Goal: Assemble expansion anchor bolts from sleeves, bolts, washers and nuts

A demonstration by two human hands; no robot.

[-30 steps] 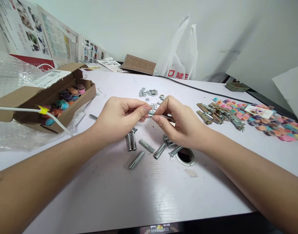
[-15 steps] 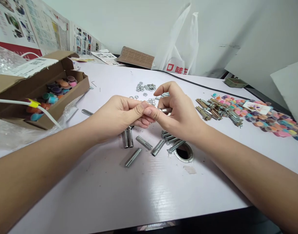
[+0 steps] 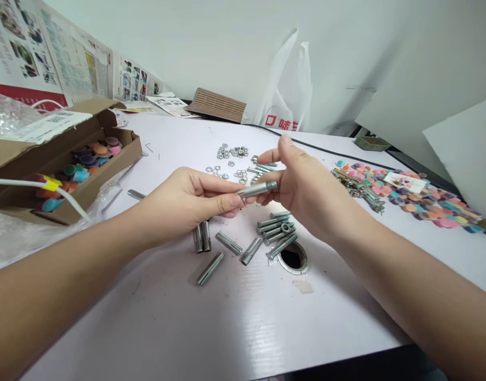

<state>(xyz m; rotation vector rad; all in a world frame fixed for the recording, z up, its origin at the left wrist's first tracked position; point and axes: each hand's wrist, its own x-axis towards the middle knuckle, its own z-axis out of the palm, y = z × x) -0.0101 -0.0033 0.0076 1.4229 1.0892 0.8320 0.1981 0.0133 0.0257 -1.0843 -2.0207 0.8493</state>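
Left hand (image 3: 191,203) pinches 1 sleeved bolt (image 3: 257,189); right hand (image 3: 306,188) fingers loosely spread; 5 loose sleeves (image 3: 211,267).

Beyond my hands I see a white table (image 3: 211,328) running to a plain pale wall (image 3: 211,42), with printed posters (image 3: 48,58) leaning at far left.

A small assembly workbench — white table (image 3: 227,328) with loose metal sleeves (image 3: 211,267), nuts (image 3: 231,152), carton of coloured caps (image 3: 84,159).
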